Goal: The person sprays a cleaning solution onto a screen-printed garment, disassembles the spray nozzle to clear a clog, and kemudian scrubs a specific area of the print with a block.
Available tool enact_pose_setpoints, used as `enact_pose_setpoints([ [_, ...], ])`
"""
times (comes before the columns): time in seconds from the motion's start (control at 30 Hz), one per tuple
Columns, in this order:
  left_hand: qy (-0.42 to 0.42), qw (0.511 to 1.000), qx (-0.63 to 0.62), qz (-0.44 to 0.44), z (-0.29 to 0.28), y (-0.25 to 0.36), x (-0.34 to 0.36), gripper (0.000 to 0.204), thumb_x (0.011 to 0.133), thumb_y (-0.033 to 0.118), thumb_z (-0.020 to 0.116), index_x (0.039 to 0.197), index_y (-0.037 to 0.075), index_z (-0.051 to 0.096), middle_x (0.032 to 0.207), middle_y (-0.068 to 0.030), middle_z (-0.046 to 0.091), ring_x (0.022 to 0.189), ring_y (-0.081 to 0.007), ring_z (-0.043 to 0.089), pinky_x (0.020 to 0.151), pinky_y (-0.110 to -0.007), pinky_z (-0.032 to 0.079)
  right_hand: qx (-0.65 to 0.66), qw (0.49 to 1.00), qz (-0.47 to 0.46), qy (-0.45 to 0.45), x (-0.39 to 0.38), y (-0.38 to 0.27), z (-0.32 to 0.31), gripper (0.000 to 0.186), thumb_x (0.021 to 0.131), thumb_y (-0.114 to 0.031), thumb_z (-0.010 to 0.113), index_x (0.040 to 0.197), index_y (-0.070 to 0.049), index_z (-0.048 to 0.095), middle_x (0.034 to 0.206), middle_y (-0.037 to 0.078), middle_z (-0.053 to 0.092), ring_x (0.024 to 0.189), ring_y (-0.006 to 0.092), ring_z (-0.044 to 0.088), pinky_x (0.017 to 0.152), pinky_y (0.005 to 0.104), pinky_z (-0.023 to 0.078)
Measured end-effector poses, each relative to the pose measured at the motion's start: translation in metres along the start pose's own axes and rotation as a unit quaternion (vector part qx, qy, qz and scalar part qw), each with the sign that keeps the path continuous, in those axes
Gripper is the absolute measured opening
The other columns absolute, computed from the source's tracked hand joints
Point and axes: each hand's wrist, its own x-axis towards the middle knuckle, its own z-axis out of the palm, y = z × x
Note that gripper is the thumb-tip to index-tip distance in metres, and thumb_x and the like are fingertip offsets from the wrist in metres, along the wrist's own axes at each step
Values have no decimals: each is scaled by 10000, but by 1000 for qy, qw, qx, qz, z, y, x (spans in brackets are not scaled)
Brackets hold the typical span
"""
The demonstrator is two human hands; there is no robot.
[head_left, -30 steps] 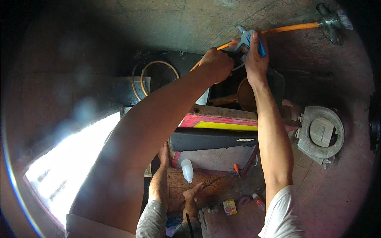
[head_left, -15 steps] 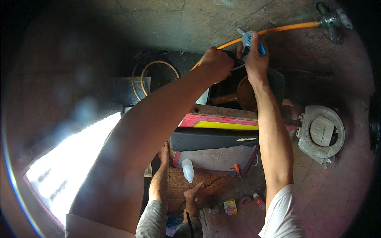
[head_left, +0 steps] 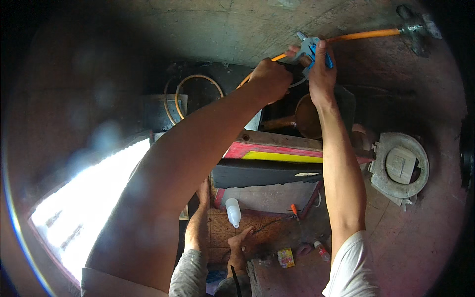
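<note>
My right hand grips a grey-and-blue trigger tool with a short pointed nozzle; its exact kind is unclear. The thumb lies along the blue part, and the fingers curl around the body. To its left, my left hand is closed, knuckles up, and whatever it pinches is hidden beneath it. A thin pale strip curves between the two hands. Behind them an orange hose runs to a dark metal valve on the wall, passing behind the tool.
A brown long-handled pan sits inside the dark box below my hands, behind a red-and-yellow panel. Coiled hose lies left. A toilet seat, a white bottle and an orange-handled screwdriver are lower down.
The tool has turned slightly in my right hand, showing more of its grey body. My right fingers have shifted around it. My left hand stays in nearly the same place.
</note>
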Motion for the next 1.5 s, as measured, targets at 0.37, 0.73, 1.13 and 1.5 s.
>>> enact_pose_setpoints([
  [0.37, 8, 1000, -6, -5, -5, 1, -1, 329, 962, 435, 640, 955, 142, 790, 974, -79, 775, 970, -271, 737, 877, -420, 525, -27, 999, -29, -5, 6, 4, -3, 572, 1072, -560, 414, 1154, -23, 594, 822, 85, 648, 714, 189, 651, 679, 318, 496],
  [0.73, 25, 1000, -6, -3, 3, 0, 0, 315, 958, 443, 639, 965, 168, 793, 958, -69, 778, 967, -253, 742, 867, -413, 532, -98, 993, 57, 25, 7, 12, -17, 636, 1066, -591, 388, 1241, -11, 582, 910, 125, 713, 804, 222, 706, 769, 323, 537],
  [1.13, 10, 1000, -18, -3, -1, 1, -1, 347, 970, 472, 618, 993, 167, 782, 983, -65, 776, 982, -255, 740, 890, -413, 531, -86, 993, 80, -17, 7, 5, -22, 610, 1073, -572, 391, 1215, -25, 621, 976, 140, 752, 842, 226, 733, 811, 336, 541],
  [1.5, 17, 999, -40, -2, 3, -1, 1, 352, 969, 482, 617, 969, 170, 780, 941, -75, 774, 965, -261, 742, 883, -414, 531, -26, 996, 87, -24, 5, 7, -18, 623, 1067, -597, 374, 1164, -32, 617, 942, 116, 750, 863, 216, 736, 822, 349, 529],
])
